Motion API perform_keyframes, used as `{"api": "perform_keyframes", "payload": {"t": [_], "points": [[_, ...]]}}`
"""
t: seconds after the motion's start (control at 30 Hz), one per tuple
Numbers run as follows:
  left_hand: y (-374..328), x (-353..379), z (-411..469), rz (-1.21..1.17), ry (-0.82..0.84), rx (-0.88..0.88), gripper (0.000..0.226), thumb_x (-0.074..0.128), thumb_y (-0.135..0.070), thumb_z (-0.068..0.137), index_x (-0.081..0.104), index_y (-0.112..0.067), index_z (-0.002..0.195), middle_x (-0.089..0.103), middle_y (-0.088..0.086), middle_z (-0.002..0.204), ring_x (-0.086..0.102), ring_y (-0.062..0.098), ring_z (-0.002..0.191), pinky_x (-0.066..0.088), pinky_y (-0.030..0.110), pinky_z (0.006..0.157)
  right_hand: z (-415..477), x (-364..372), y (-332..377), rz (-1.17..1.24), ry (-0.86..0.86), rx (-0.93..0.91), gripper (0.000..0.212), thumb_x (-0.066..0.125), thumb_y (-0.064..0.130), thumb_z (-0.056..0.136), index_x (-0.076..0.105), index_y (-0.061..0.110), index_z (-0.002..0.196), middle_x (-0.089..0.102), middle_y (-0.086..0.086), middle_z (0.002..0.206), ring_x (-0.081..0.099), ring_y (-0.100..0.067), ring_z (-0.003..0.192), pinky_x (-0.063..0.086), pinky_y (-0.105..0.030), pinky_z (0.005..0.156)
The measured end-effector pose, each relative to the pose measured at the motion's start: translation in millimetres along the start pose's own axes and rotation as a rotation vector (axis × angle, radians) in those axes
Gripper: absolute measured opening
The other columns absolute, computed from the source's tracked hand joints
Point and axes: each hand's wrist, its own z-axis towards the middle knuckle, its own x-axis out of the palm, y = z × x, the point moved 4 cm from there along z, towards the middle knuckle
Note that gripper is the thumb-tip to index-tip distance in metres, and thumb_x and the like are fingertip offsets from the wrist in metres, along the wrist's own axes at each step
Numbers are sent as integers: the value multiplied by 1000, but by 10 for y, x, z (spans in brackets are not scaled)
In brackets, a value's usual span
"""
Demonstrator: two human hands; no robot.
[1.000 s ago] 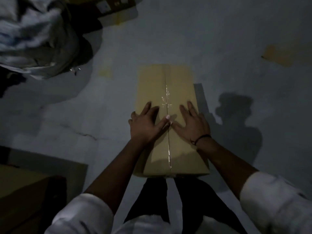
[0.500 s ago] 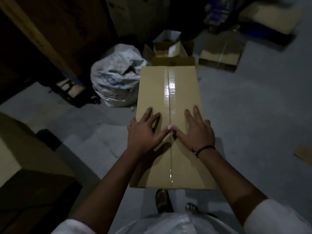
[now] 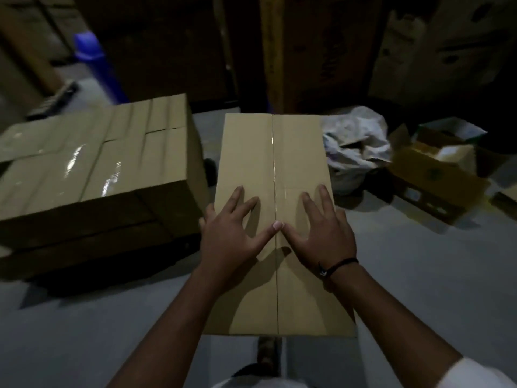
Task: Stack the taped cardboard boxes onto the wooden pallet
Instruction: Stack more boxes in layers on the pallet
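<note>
Dim storeroom, grey concrete floor (image 3: 419,275). My left hand (image 3: 229,236) and right hand (image 3: 321,233) flat, fingers spread, on taped box (image 3: 251,152), thumbs meeting at seam (image 3: 274,169). Stacked boxes (image 3: 98,169) just left of left hand; pallet not visible. Likely step: carrying over. Next: swing left, set atop, square edges.

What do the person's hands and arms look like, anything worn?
The left hand and right hand are bare, no gloves. A thin black cord bracelet with a small pale piece circles the right wrist. A white sleeve shows on the right arm; the left forearm is uncovered.
</note>
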Motion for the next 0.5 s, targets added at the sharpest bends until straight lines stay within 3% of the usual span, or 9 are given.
{"api": "perform_keyframes", "payload": {"t": [0.2, 0.5], "points": [[736, -396, -561, 30, -83, -223, 87, 32, -98, 76, 42, -50, 148, 17, -20, 167, 23, 39, 148, 26, 61, 113, -100, 214, 880, 33, 102, -234, 86, 34, 84, 85, 22, 37, 156, 4, 3, 169, 37, -38, 138, 42, -44, 104], [1860, -864, -929, 61, -165, -432, 84, 38, -95, 76, 49, -48, 144, 24, -18, 165, 30, 39, 144, 29, 60, 111, -174, 723, 2128, 29, 195, -419, 91, 28, 91, 81, 23, 38, 154, 7, 3, 168, 41, -36, 135, 48, -46, 100]]}}
